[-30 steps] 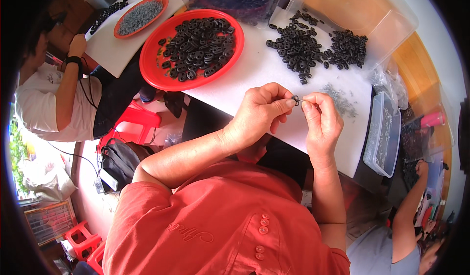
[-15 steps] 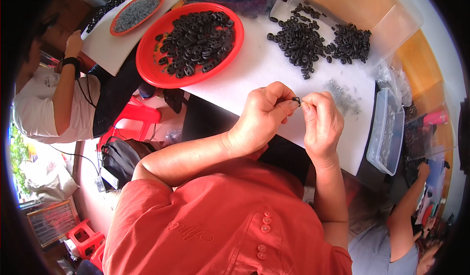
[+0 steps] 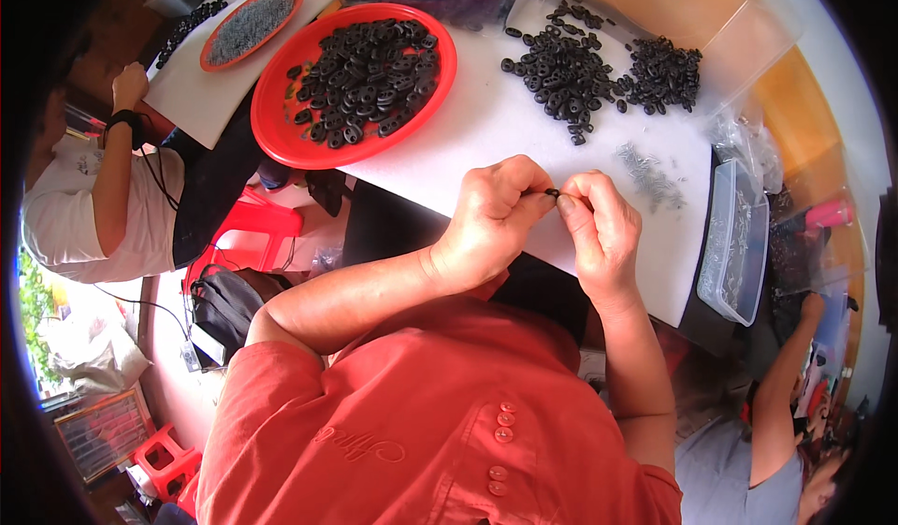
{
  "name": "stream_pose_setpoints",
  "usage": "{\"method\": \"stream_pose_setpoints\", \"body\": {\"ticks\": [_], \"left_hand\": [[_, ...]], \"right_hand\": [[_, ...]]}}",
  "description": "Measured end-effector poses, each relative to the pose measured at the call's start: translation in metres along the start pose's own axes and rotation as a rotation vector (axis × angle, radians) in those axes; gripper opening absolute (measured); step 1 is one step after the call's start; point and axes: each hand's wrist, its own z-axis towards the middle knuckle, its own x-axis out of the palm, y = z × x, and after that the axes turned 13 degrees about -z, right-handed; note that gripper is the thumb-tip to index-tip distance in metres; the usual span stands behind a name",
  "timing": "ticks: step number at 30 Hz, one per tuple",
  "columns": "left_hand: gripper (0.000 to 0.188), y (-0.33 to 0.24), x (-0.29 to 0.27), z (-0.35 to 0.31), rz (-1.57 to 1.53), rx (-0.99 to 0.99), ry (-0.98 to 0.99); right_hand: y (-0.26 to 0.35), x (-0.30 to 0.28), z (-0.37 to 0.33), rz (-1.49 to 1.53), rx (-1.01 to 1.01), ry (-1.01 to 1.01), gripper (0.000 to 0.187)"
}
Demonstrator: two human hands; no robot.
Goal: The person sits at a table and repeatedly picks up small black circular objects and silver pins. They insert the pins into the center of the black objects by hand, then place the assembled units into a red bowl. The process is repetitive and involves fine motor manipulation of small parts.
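My left hand (image 3: 496, 221) pinches a small black part (image 3: 553, 192) between thumb and forefinger, above the near edge of the white table top (image 3: 486, 104). Meeting it from the right, my right hand (image 3: 601, 235) has thumb and fingertips pressed together against the part; anything tiny inside that pinch is hidden. Beyond the hands lies a pile of black oval parts with holes (image 3: 561, 76), beside a heap of smaller black pieces (image 3: 664, 74). Thin clear pins (image 3: 650, 177) are scattered to the right of my hands.
A red round tray (image 3: 281, 142) holds many larger black two-holed parts. At the table's right edge sits a clear plastic box (image 3: 734, 254). A co-worker (image 3: 103, 188) is at the left beside an orange-red plate (image 3: 297, 11) of grey pieces; another person (image 3: 748, 460) is lower right.
My right hand has come slightly left and closed in around the small black part, which shows less now. The left hand has barely moved. The view has shifted a little.
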Motion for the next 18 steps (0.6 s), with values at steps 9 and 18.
{"method": "stream_pose_setpoints", "body": {"ticks": [9, 18], "left_hand": [[0.027, -0.032, -0.02, 0.017, -0.336, -0.428, 0.071], [0.019, -0.037, -0.019, 0.034, -0.523, -0.614, 0.245]], "right_hand": [[0.003, -0.014, -0.003, -0.105, -0.092, -0.196, 0.007], [0.0, -0.019, -0.003, -0.197, -0.304, -0.24, 0.008]]}}
